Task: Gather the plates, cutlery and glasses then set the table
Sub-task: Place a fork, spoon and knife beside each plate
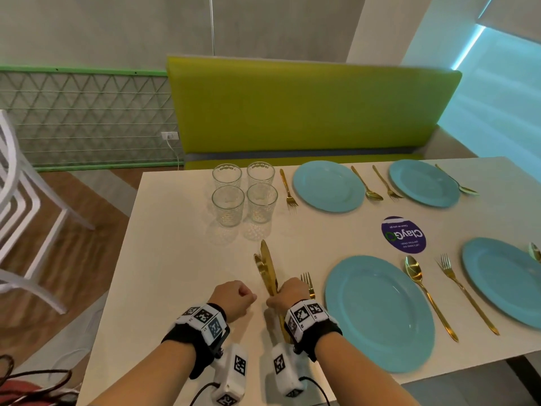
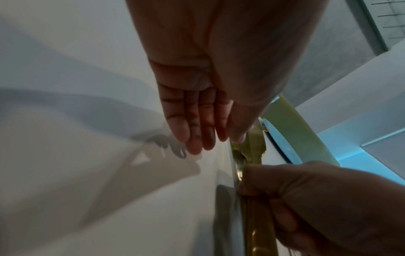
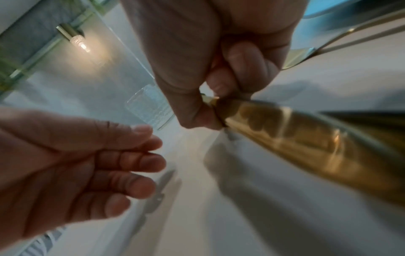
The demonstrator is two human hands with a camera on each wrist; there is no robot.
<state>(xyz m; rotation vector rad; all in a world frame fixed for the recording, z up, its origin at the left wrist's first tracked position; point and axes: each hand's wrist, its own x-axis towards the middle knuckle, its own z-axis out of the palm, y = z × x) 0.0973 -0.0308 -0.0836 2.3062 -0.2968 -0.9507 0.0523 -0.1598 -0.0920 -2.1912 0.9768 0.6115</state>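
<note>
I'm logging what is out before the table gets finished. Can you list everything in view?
plates: four, light blue, two on the far side of the table, two on the near side
glasses: four, clear, grouped at the far left
forks: four, gold, one left of each plate
spoons: four, gold, one right of each plate
knives: a gold bundle, count unclear, held left of the near plate
sticker: one, purple, mid table
table: one, white
bench: one, green, beyond the table
chair: one, white, left
left hand: loosely curled, holding nothing
right hand: fingers grip the knives
</note>
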